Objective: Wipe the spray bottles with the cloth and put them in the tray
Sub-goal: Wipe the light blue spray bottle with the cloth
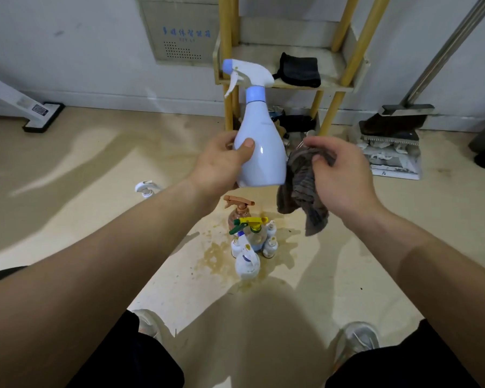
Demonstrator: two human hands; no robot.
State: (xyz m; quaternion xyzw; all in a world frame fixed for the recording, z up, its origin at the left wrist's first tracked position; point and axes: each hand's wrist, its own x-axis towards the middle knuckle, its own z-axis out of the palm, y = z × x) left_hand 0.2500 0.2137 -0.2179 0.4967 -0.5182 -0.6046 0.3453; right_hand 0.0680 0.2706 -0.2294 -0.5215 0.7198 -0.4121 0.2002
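My left hand [221, 161] grips a pale blue spray bottle [259, 141] by its lower body and holds it upright in the air, its white trigger head pointing left. My right hand [339, 166] pinches a grey-brown cloth [303, 191] that hangs beside the bottle's right side. Below on the floor stands a cluster of spray bottles [248, 242]: a brown one, one with a yellow-green head, and several small white ones. Another white spray head [146, 188] peeks out behind my left forearm. The yellow shelf tray [333, 65] stands behind the bottle.
A black cloth [298, 70] lies on the yellow shelf. A dustpan and broom [389, 135] rest against the wall at right. A white flat device [39, 113] lies at left. The beige floor around the bottles is stained wet. My knees and shoes are at the bottom.
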